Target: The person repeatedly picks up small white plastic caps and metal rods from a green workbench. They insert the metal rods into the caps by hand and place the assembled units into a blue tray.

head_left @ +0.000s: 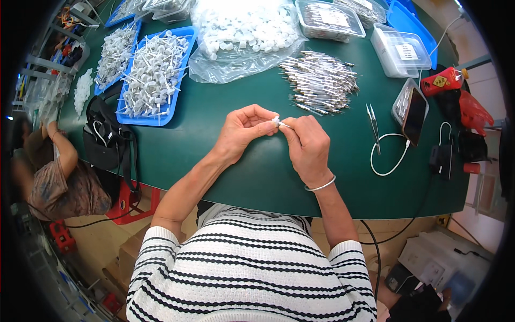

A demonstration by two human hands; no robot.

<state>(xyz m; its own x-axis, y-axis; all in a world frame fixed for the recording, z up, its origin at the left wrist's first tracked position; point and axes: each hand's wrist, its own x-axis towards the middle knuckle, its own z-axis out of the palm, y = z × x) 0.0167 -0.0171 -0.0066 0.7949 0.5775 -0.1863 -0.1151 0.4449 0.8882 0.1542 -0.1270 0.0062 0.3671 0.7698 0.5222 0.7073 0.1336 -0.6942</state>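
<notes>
Over the middle of the green table [257, 185], my two hands meet at the fingertips. My left hand [242, 131] pinches a small white plastic cap [276, 121] between thumb and index finger. From the other side, my right hand [308, 144] pinches a thin silvery rod [285, 125], its tip at the cap; whether it sits inside cannot be told. Beyond my right hand lies a heap of similar metal and white rods [321, 83]. A clear bag of loose white caps [244, 27] lies farther back. To the left, a blue tray [174, 115] holds many capped rods [152, 72].
Tweezers [374, 129] and a phone [414, 118] with a white cable [378, 173] lie on the right. Clear plastic boxes [399, 51] stand at the back right. A black bag [102, 131] rests at the left edge, near another person's arm [65, 153].
</notes>
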